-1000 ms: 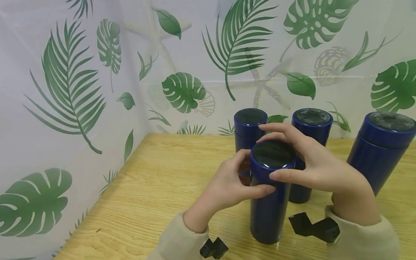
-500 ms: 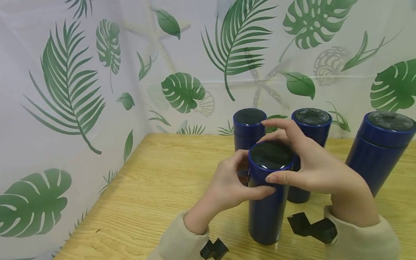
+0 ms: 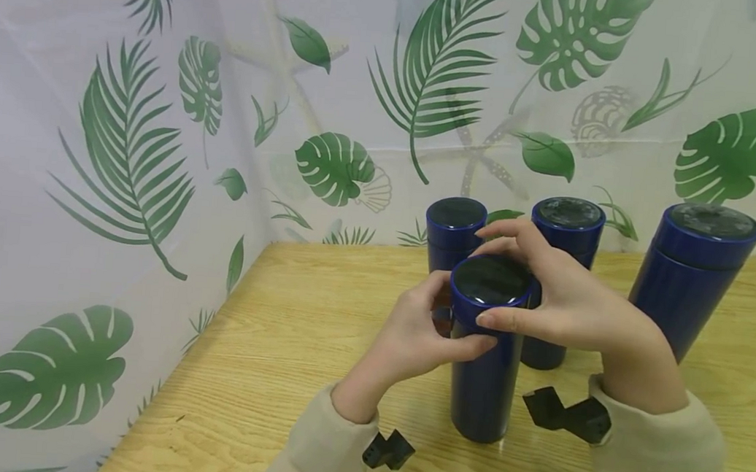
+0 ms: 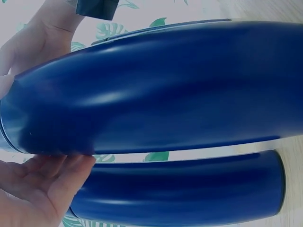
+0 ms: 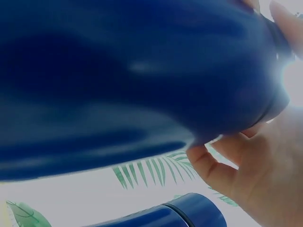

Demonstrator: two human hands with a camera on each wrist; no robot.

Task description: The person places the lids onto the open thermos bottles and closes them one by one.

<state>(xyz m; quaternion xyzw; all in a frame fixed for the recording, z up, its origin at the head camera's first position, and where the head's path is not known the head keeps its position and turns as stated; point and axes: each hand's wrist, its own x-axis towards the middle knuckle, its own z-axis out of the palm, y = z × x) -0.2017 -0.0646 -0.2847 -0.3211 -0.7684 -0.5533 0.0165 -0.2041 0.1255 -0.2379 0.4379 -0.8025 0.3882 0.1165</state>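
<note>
In the head view, a blue thermos flask (image 3: 484, 390) with a glossy black-topped lid (image 3: 493, 279) stands upright on the wooden table. My left hand (image 3: 416, 334) grips its upper body just under the lid, thumb in front and fingers around the far side. From the right, my right hand (image 3: 567, 297) holds the lid's rim between thumb and fingers. The flask's body (image 4: 165, 90) fills much of the left wrist view, with left-hand fingers (image 4: 71, 182) against its side. Close up in the right wrist view, the same flask (image 5: 94, 85) blocks part of the hands.
Behind it stand similar blue flasks: one at the back left (image 3: 455, 234), one at the back middle (image 3: 565, 231) and one at the right (image 3: 691, 280). A leaf-patterned curtain (image 3: 335, 101) borders the wooden table (image 3: 263, 374).
The right hand's thumb has shifted slightly left along the lid's rim. The left hand keeps its place, and the flask leans or shifts only slightly left at the top.
</note>
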